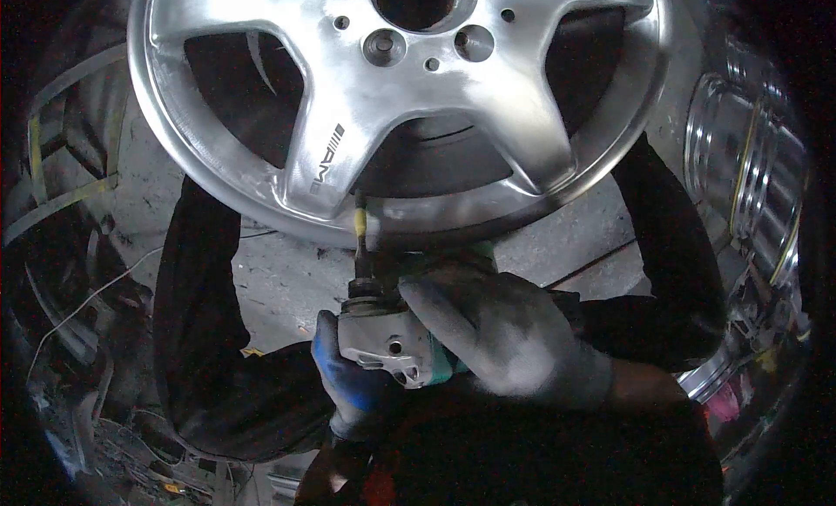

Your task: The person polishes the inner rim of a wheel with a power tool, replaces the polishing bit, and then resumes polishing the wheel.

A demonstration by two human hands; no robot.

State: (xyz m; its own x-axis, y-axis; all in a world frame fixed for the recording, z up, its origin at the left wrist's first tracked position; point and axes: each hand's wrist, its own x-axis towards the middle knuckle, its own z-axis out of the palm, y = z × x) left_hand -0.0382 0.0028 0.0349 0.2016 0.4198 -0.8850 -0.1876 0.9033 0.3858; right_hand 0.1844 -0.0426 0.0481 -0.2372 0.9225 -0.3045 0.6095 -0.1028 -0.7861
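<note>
A bare-metal alloy wheel rim (340, 158) with AMG lettering on one spoke fills the upper view. Below its lower edge, an angle grinder (387, 345) with a grey gear head and a teal body carries a thin shaft with a yellow band (360, 223). The shaft points at the wheel beside the lettered spoke; its tip looks dark, and contact cannot be made out. My left hand (344, 380), in a grey and blue glove, is closed around the head's left side. Over the grinder's body my right hand (514, 336), in a grey glove, is closed too.
Several shiny rims (744, 166) stand at the right. A frame edged with yellow tape (74, 197) is at the left, near a thin cable (83, 310). Dark clutter lies at lower left. Between my legs shows the grey floor (279, 288).
</note>
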